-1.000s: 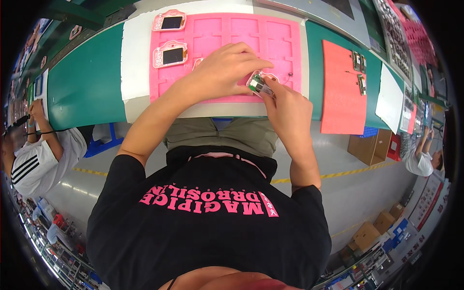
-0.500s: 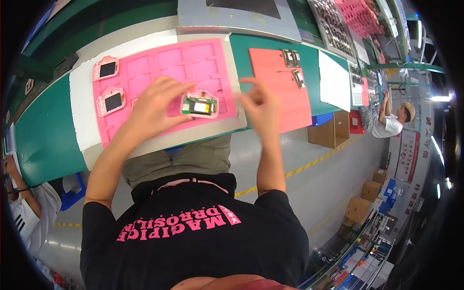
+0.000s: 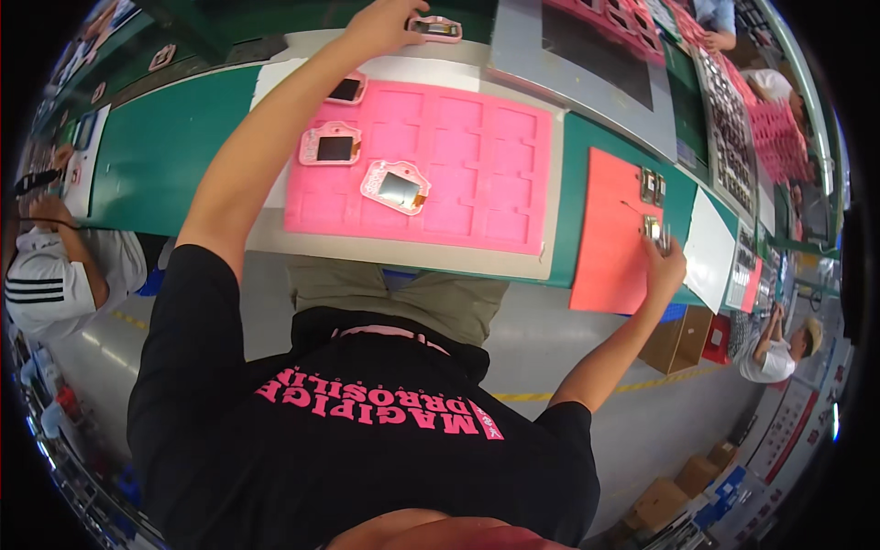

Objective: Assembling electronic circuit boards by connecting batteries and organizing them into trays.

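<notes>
My left hand (image 3: 380, 29), arm stretched far forward, pinches the left end of a pink device case (image 3: 436, 30) beyond the pink foam tray (image 3: 449, 170). Electronics show inside that case. At the right, my right hand (image 3: 666, 266) has its thumb and fingers closed on a small circuit board (image 3: 653, 227) over the orange-red foam sheet (image 3: 610, 247). Another pair of boards (image 3: 652, 186) lies just beyond it. On the tray's left side rest a pink case with a dark screen (image 3: 330, 145), a tilted one with a lighter screen (image 3: 397, 188), and one partly behind my left forearm (image 3: 347, 89).
A grey metal panel (image 3: 513, 60) stands behind the tray. White sheets (image 3: 710, 252) lie on the green bench (image 3: 170, 165). Co-workers sit at the far left (image 3: 78, 275) and far right (image 3: 770, 353). A cardboard box (image 3: 676, 339) stands below the bench at right.
My left hand has carried the pink case with exposed electronics from above the tray to its far side. My right hand has moved right and closed on a circuit board. The view has shifted.
</notes>
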`<state>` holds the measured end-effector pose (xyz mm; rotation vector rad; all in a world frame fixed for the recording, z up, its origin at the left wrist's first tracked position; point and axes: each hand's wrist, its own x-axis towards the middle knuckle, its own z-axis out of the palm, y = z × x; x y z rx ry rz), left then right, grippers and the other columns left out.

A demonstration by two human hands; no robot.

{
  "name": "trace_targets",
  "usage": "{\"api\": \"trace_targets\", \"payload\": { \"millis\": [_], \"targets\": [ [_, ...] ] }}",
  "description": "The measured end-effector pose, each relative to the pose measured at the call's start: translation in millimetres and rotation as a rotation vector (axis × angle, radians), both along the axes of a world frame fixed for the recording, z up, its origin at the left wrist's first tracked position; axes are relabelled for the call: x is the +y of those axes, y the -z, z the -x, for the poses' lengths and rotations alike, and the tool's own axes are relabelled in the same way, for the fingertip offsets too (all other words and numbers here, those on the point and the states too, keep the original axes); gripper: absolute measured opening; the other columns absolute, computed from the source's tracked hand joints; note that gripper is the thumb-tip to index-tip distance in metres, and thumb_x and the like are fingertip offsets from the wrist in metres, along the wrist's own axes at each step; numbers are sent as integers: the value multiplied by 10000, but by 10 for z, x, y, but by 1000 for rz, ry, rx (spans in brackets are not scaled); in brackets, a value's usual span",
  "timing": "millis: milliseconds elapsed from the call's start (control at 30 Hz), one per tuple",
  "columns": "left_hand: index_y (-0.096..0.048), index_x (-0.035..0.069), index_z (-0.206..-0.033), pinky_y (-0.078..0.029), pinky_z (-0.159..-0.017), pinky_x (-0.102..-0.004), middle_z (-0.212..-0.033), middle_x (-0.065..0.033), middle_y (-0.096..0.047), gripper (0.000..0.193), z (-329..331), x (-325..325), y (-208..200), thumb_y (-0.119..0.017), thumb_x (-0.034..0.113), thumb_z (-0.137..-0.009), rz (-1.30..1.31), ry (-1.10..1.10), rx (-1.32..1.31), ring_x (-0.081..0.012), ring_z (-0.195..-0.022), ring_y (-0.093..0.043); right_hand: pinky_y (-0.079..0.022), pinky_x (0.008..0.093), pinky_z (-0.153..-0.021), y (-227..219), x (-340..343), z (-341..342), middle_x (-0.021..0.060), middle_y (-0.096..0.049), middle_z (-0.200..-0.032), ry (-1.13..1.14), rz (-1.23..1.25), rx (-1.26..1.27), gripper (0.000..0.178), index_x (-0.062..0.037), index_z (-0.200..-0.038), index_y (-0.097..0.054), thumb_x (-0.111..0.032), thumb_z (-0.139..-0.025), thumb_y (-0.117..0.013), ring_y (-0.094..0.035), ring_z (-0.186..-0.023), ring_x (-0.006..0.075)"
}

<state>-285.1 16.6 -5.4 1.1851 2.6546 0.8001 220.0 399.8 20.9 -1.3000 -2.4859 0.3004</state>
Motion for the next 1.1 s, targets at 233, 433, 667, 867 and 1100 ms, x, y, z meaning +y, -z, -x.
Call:
{"api": "trace_targets", "payload": {
  "millis": [233, 433, 667, 867, 1100],
  "targets": [
    [-765, 65, -1307, -566, -766, -323, -1141, -85, -790, 442, -1999, -849, -866, -785, 335, -957, -310, 113, -514, -178, -884, -695, -268, 172, -524, -196, -947, -138, -52, -595, -746, -66, 746, 711, 113, -52, -1027, -708, -163, -1051, -720, -383, -582, 9],
    [-733, 48, -1335, -545, -785, -258, -1055, -61, -758, 350, -3317, -1037, 3, -699, 183, -1015, -577, 164, -990, -147, -868, -662, -357, 196, -489, 197, -2841, 477, -14, -609, -727, -460, 1436, 736, 162, -78, -1197, -666, -24, -1046, -654, -499, -552, 54],
    [-674, -24, -1209, -534, -728, -261, -993, -91, -720, 225, -3375, -1413, 179, -553, 144, -1120, -1042, -276, -1077, -150, -798, -639, -368, 190, -599, -40, -3596, 769, 44, -734, -828, -726, 1597, 385, 478, -25, -1509, -600, -12, -1031, -623, -572, -644, 77],
    [-677, -26, -1164, -492, -644, -269, -895, -97, -684, 237, -3015, -1897, 99, -545, 167, -1124, -1212, -327, -1015, -151, -726, -587, -450, 320, -602, -287, -3040, 2193, 63, -704, -768, -873, 326, 319, 210, -51, -1058, -833, -182, -928, -734, -519, -604, 173],
    [-704, -18, -1120, -488, -607, -275, -809, -102, -674, 213, -3212, -2135, 165, -557, 132, -1090, -1101, -236, -1058, -169, -667, -594, -565, 445, -765, 77, -2718, 4134, 183, -783, -918, -860, 147, -28, 334, -35, -1068, -810, -314, -923, -697, -692, -778, 400]
  ]
}}
